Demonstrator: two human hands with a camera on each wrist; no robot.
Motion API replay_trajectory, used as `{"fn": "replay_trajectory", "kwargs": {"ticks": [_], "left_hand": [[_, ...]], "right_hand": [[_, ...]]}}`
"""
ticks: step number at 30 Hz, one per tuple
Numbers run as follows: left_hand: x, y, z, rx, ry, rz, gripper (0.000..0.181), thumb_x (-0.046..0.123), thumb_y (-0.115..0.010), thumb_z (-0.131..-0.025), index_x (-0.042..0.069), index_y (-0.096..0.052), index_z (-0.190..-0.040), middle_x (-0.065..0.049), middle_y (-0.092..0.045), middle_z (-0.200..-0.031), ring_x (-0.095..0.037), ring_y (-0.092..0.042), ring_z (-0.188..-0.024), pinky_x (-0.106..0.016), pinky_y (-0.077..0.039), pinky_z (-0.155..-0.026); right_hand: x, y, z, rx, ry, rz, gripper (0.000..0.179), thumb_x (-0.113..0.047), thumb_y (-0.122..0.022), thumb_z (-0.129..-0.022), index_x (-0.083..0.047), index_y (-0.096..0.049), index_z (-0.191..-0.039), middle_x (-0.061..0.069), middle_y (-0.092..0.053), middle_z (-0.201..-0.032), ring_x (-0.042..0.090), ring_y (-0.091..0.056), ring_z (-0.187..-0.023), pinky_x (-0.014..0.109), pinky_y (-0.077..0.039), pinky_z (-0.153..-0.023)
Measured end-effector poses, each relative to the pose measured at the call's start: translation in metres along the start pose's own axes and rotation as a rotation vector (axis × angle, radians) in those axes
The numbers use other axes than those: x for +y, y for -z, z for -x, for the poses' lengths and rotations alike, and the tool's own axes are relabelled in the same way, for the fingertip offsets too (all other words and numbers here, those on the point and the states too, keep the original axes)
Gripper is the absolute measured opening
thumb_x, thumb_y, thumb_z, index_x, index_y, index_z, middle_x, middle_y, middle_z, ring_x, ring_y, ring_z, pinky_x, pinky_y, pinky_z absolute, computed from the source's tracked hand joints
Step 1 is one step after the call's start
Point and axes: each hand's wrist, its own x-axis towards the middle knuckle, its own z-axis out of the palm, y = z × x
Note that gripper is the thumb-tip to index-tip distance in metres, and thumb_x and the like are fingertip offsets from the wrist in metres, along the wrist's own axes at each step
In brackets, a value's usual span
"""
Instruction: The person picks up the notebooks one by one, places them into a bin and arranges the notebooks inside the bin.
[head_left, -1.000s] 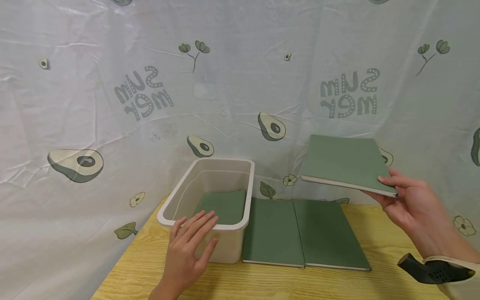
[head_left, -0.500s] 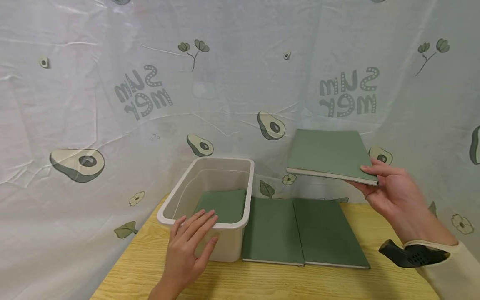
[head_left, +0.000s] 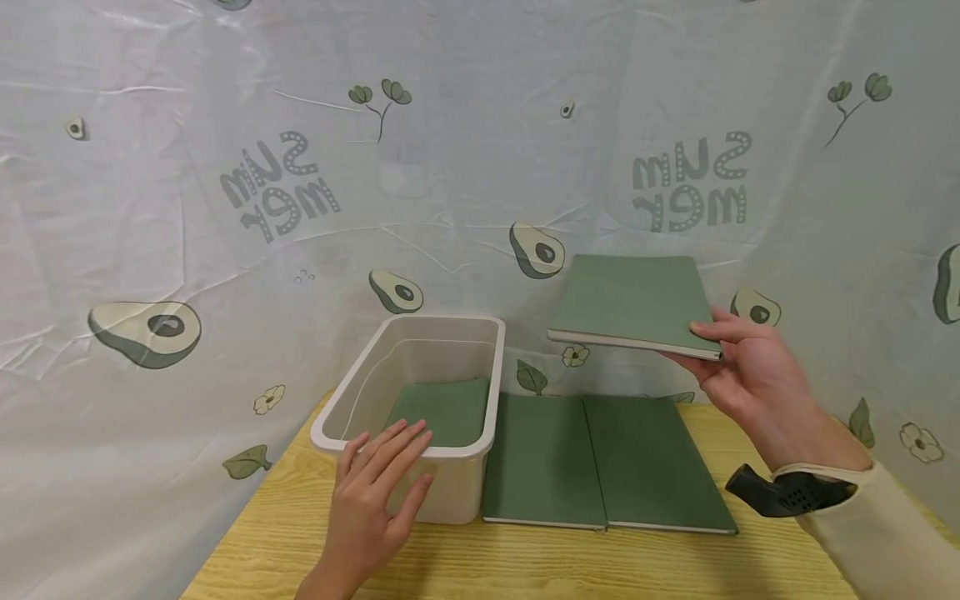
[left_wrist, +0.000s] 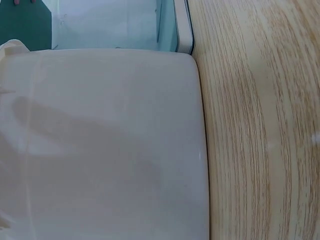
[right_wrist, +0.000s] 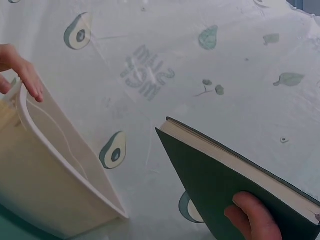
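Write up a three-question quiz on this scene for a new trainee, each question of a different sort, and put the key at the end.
1. Short answer: what colour is the flat item lying inside the bin?

2. True or false: the green book held by the right hand is inside the bin.

3. Multiple choice: where are the fingertips of the left hand?
A) Under the green book
B) Over the near rim of the bin
C) Against the patterned sheet

Key:
1. Green.
2. False; it is held up in the air, to the right of the bin in the head view.
3. B.
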Motion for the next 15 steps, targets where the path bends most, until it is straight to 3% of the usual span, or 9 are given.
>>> {"fn": "replay_trajectory", "kwargs": {"ticks": [7, 15], "left_hand": [[-0.001, 0.001, 0.000, 0.007, -0.001, 0.000, 0.041, 0.041, -0.060, -0.108, 0.013, -0.074, -0.134, -0.008, -0.075, -0.134, -0.029, -0.065, -0.129, -0.035, -0.021, -0.128], [-0.001, 0.001, 0.001, 0.002, 0.002, 0.001, 0.041, 0.042, -0.059, -0.109, 0.015, -0.073, -0.136, -0.008, -0.075, -0.135, -0.029, -0.065, -0.129, -0.033, -0.020, -0.128]], "right_hand": [[0.009, -0.013, -0.002, -0.017, 0.002, -0.019, 0.090, 0.008, -0.041, -0.109, -0.046, 0.000, -0.168, -0.019, -0.001, -0.178, 0.016, -0.011, -0.168, 0.048, -0.037, -0.119], [0.021, -0.025, -0.004, -0.023, -0.011, -0.005, 0.086, 0.009, -0.042, -0.107, -0.037, -0.007, -0.170, -0.013, -0.010, -0.178, 0.019, -0.018, -0.167, 0.050, -0.046, -0.112]]}}
